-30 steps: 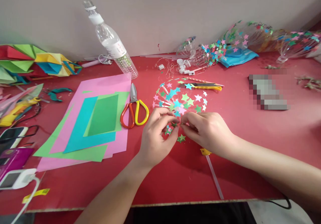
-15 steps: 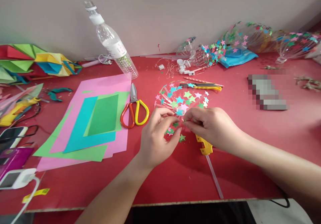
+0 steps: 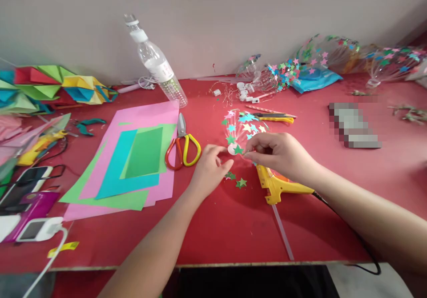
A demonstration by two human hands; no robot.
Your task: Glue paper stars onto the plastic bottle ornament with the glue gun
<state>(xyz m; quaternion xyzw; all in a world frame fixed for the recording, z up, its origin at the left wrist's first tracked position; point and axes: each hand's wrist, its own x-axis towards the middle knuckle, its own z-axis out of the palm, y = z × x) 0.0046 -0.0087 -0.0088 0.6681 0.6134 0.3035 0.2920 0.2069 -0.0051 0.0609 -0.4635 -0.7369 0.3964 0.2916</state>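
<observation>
A cut clear plastic bottle [image 3: 235,129], its strips fanned out and tipped with coloured paper stars, lies with its white neck toward me. My left hand [image 3: 210,167] has curled fingers against the neck, thumb apart, steadying it. Pinched at the fingertips of my right hand [image 3: 280,153] is what appears to be a green star [image 3: 238,150], in front of the neck. Loose green stars [image 3: 240,183] lie just below. Under my right wrist rests a yellow glue gun [image 3: 275,187], a clear glue stick [image 3: 283,231] poking out toward me.
Red-and-yellow-handled scissors [image 3: 183,144] lie beside stacked coloured paper [image 3: 110,191]. A clear bottle [image 3: 160,66] leans at the wall. Behind are a yellow cutter [image 3: 276,117] and more starred bottles [image 3: 283,73]. Phones [image 3: 28,187] and pliers [image 3: 89,126] are left; a blurred-out object [image 3: 355,126] is right.
My hands have moved slightly apart, the left one leftward. The bottle's neck and a green star now show between them. More of the glue gun is uncovered. The view has shifted a little.
</observation>
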